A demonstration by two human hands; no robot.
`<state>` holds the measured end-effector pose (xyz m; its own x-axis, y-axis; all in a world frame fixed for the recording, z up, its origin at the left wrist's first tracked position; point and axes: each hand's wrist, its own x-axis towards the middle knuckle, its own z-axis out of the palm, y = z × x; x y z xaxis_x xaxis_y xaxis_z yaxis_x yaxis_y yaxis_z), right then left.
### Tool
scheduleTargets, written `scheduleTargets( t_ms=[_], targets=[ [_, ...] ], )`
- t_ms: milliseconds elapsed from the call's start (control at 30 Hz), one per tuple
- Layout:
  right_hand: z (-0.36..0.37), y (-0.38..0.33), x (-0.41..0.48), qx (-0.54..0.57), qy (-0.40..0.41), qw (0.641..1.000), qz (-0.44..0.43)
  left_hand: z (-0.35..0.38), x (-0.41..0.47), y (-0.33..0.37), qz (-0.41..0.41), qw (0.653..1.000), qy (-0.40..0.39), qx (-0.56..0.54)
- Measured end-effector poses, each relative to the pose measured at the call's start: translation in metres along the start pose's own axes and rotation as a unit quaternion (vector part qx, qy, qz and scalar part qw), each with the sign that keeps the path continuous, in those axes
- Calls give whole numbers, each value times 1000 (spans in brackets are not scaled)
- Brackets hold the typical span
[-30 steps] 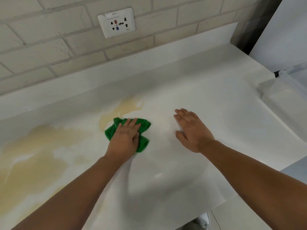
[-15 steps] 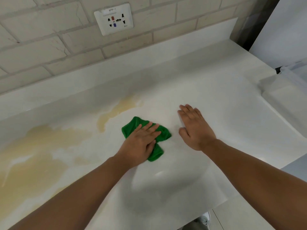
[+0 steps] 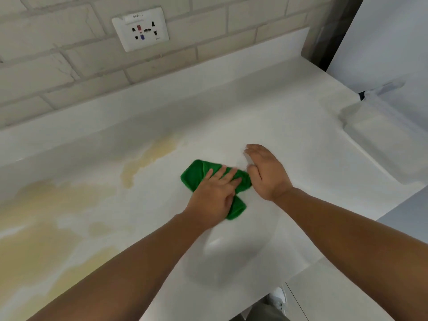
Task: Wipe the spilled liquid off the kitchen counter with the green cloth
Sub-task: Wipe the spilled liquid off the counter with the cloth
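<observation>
We see that the left hand (image 3: 213, 198) lies flat on the green cloth (image 3: 196, 173), with its fingers straight and spread, and presses it down on the surface (image 3: 301, 140). The right hand (image 3: 266, 174) rests flat on the surface with its fingers straight and close together, and it holds nothing.

One second ago the cloth was well apart from the right hand, at the end of the narrow streak. Now the left hand has swept it across, and the cloth's edge touches the thumb side of the right hand. The right hand has almost not moved.

For the task this means, in our judgement, that the stroke ended on a part that looks dry. The spilled liquid (image 3: 41, 216) is on the far side of the cloth from the right hand, and both the streak and the big yellow pool look nearly unchanged. Most of the wiping is not yet done, so the cloth must go back away from the right hand.
</observation>
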<state>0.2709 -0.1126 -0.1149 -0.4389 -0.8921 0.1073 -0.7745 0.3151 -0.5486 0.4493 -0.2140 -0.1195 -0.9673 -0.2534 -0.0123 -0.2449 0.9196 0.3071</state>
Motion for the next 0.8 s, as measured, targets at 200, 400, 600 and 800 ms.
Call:
scheduleTargets(
  t_ms=[200, 400, 600, 800],
  targets=[
    [-22, 22, -10, -73, -36, 997, 2, -21, -2, -63, -74, 997, 5, 33],
    [-38, 52, -31, -181, -67, 981, -10, -16, 86, -29, -214, 973, 39, 75],
    [-67, 96, -16, -248, -113, 962, -16, 9, 67, 41, -57, 998, 11, 40],
    [-68, 111, -14, -251, -122, 960, -27, -5, 14, -7, -46, 999, 4, -10]
  ],
)
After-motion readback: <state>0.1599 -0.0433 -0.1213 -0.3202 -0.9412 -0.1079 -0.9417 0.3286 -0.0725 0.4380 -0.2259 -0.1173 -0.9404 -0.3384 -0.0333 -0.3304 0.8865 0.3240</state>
